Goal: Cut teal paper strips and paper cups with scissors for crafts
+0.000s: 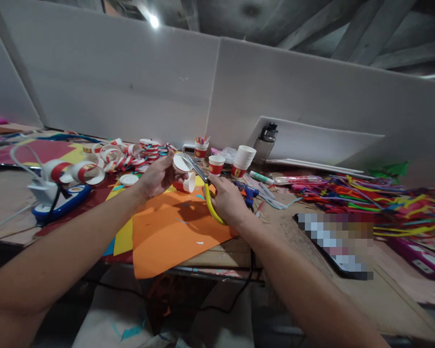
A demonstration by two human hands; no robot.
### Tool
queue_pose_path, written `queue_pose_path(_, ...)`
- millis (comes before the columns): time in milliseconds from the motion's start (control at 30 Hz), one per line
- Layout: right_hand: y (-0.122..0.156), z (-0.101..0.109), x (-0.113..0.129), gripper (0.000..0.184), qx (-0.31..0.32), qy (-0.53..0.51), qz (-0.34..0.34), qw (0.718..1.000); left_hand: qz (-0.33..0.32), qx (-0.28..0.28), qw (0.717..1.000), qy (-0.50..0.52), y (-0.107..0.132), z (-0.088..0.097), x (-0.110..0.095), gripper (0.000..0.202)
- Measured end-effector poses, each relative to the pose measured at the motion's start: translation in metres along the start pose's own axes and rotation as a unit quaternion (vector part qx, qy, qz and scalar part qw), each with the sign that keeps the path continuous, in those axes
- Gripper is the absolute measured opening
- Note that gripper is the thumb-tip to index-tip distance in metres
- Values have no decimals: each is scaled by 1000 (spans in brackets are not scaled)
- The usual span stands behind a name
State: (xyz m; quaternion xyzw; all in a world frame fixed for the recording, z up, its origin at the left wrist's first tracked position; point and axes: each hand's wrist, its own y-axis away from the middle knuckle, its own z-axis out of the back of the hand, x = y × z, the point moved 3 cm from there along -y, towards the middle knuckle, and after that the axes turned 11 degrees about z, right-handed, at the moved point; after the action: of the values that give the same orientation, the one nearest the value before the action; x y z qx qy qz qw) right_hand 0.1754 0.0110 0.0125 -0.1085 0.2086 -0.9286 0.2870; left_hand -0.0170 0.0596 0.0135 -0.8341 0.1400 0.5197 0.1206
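My left hand (157, 176) pinches a round white paper cup bottom (181, 163) above the table. In my right hand (227, 195) are scissors with yellow handles (213, 209), their metal blades against the right edge of the cup bottom. Whether the blades have cut into it, I cannot tell. Just below, a curled red and white cup piece (189, 183) shows over an orange sheet (177, 237); whether it joins the held piece is unclear. Beyond my right hand stand a single red and white paper cup (216, 165) and a stack of cups (245, 157).
Cut cup strips (112, 153) lie piled at the left, behind a blue power strip (63, 203). On the right are a blue glue gun (249, 191), a phone (333, 246) and many coloured pipe cleaners (366, 193). A bottle (265, 142) stands by the white panel (311, 96).
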Motion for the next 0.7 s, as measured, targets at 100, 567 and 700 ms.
queue_pose_path(100, 0, -1, 0, 38, 1, -6, -2, 1000, 4, -3, 1000, 3, -1, 0, 1, 50)
queue_pose_path(567, 0, 2, 1, 40, 8, -7, -3, 1000, -19, 3, 1000, 20, -1, -1, 4, 45)
queue_pose_path(700, 1, 3, 1, 44, 7, 12, -8, 1000, 11, 24, 1000, 6, 0, -3, 9, 47)
